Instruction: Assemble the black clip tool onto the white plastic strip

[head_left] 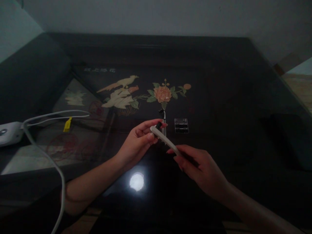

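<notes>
Pen-like white stick is held between both hands above the dark table, near frame centre. Left hand is closed on its upper end, fingertips pinching a small black tip there, apparently to steady or work that end. Right hand is closed on the lower end at four o'clock, bracing the shaft. At twelve o'clock from the grip a small dark clip-like item lies on the table; a clear plastic case sits at one o'clock. White cable runs at nine o'clock to a white device.
</notes>
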### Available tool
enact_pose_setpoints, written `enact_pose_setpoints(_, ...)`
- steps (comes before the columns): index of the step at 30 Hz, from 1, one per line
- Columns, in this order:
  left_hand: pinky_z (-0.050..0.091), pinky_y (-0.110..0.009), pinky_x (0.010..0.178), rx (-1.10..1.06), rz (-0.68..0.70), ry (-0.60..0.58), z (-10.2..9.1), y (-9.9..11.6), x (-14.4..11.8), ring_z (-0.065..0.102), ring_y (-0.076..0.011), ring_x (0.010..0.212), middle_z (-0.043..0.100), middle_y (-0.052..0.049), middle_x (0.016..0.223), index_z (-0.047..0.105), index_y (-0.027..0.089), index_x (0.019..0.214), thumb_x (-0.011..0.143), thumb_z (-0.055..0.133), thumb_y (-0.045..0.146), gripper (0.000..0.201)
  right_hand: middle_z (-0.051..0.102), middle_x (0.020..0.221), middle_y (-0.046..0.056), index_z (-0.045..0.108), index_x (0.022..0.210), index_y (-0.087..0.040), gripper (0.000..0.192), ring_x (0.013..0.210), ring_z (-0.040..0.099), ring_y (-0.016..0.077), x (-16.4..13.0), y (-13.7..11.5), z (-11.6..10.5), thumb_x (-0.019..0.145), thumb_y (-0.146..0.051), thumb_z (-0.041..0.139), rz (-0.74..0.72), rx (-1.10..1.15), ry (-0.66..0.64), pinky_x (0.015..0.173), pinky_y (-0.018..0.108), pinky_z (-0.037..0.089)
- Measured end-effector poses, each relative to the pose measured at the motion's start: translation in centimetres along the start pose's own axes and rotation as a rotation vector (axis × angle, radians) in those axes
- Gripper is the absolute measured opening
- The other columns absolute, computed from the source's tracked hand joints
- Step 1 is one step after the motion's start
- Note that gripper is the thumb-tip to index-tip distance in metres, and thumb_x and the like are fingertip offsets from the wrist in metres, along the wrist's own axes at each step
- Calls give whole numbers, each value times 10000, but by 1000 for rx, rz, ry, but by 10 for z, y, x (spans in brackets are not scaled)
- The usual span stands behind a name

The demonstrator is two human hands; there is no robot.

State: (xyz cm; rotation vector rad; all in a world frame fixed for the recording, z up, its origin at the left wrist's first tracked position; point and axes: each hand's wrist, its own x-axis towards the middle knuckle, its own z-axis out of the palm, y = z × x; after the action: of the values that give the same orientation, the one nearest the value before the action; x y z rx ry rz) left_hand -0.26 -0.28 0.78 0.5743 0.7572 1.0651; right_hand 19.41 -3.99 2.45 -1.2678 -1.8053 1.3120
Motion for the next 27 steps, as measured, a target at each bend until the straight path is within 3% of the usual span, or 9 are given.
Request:
enact_pose_setpoints(7, 531, -143, 723, -16, -8, -11, 4, 1, 1, 642, -61, 695, 776, -42, 971, 786, 191, 941, 560, 932, 303, 423, 716, 811, 39, 703, 975, -167, 189, 635, 619, 133, 3, 5, -2, 900, -256, 554, 38, -17, 91, 518, 226, 456)
enact_pose_setpoints(11, 534, -169, 697, 1, -11, 9, 2, 1, 2, 656, -85, 699, 775, -50, 931, 784, 186, 946, 547, 934, 307, 443, 623, 656, 2, 701, 976, -163, 187, 510, 517, 100, 3, 6, -3, 901, -254, 554, 84, 25, 92, 407, 198, 355)
enact_pose_setpoints(16, 532, -191, 682, 25, -1, 11, -2, 0, 3, 680, -116, 700, 765, -35, 795, 785, 186, 957, 534, 940, 306, 467, 581, 636, -9, 705, 981, -156, 204, 517, 487, 89, 3, 6, -2, 908, -269, 552, 147, 124, 90, 420, 191, 377)
enact_pose_setpoints(22, 538, -145, 691, 3, 25, -34, -1, 0, 3, 677, -77, 687, 782, -26, 866, 793, 198, 929, 554, 935, 298, 413, 628, 677, 6, 712, 1015, -163, 215, 521, 518, 101, 1, 5, -2, 903, -262, 557, 81, 36, 108, 423, 201, 382)
enact_pose_setpoints(27, 520, -108, 687, 0, 54, -48, -1, -2, 2, 689, -78, 766, 789, -47, 975, 789, 205, 953, 586, 923, 302, 403, 682, 719, 17, 714, 1017, -168, 209, 585, 598, 125, -2, 0, 1, 909, -254, 556, 2, -3, 16, 518, 223, 466)
